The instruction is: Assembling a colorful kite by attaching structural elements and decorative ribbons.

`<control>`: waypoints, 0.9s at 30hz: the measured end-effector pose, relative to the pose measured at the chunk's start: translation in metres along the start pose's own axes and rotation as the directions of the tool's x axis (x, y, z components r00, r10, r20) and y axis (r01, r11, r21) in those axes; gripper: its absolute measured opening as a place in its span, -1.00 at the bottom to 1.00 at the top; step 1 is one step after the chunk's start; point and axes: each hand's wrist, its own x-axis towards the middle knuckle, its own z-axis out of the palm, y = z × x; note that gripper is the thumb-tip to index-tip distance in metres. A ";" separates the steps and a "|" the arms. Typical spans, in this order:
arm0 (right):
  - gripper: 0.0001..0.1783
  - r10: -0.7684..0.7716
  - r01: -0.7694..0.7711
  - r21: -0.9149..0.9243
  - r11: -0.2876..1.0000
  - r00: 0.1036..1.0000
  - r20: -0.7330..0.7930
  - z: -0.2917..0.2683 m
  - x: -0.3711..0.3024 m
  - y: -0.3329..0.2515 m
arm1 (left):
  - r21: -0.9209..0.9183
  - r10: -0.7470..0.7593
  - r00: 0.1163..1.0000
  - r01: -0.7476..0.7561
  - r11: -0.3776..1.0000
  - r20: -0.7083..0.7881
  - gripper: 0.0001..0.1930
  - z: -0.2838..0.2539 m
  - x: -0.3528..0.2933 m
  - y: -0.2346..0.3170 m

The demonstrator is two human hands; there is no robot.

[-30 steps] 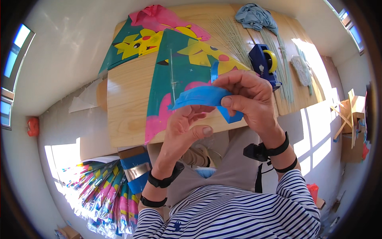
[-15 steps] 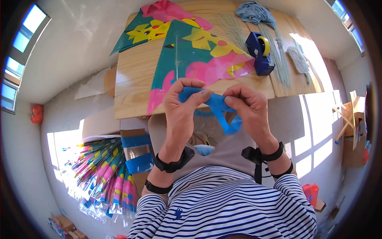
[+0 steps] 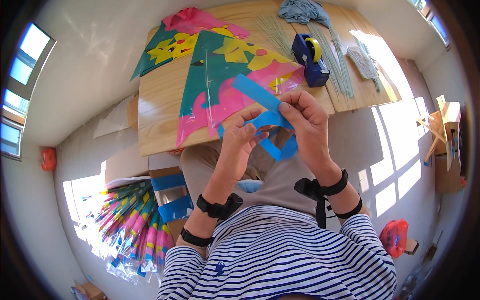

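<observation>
A long blue ribbon [image 3: 256, 92], thin and flat, is strung between my hands above the table's near edge. My right hand [image 3: 311, 131] pinches it between thumb and fingers, and one straight length sticks up past the fingertips. My left hand [image 3: 236, 147] is closed, with part of the ribbon between its thumb and curled fingers. Below the hands the ribbon hangs in a bent loop. Just beyond them, a triangular kite-like plastic sheet [image 3: 192, 102] in green, pink and yellow lies on the wooden table [image 3: 159, 107].
A blue tape dispenser [image 3: 315, 75] with yellow tape stands right of the sheet, near thin pale rods [image 3: 341, 75], a clear plastic box [image 3: 363, 62] and a grey-blue cloth [image 3: 302, 12]. Another printed sheet [image 3: 154, 56] lies far left. Rolled printed sheets [image 3: 131, 217] fan out below left.
A straight end of the ribbon now points up and left from my right hand. My left hand has lowered and turned. The view has shifted slightly.
</observation>
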 end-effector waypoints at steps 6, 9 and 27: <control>-0.96 -0.054 0.056 -0.104 0.993 0.998 0.021 -0.001 0.002 0.024 | -0.092 -0.077 0.994 0.083 0.992 0.073 -0.67 -0.014 0.008 -0.015; -0.96 0.042 -0.043 0.009 0.999 0.995 0.092 -0.005 0.003 0.026 | -0.163 -0.015 0.999 0.022 0.986 0.040 -0.89 -0.019 0.018 -0.005; -0.93 0.430 -0.508 -0.341 0.791 0.858 -0.281 -0.238 -0.031 0.052 | 0.263 0.293 0.873 -0.200 0.944 -0.389 -0.91 -0.144 0.038 0.108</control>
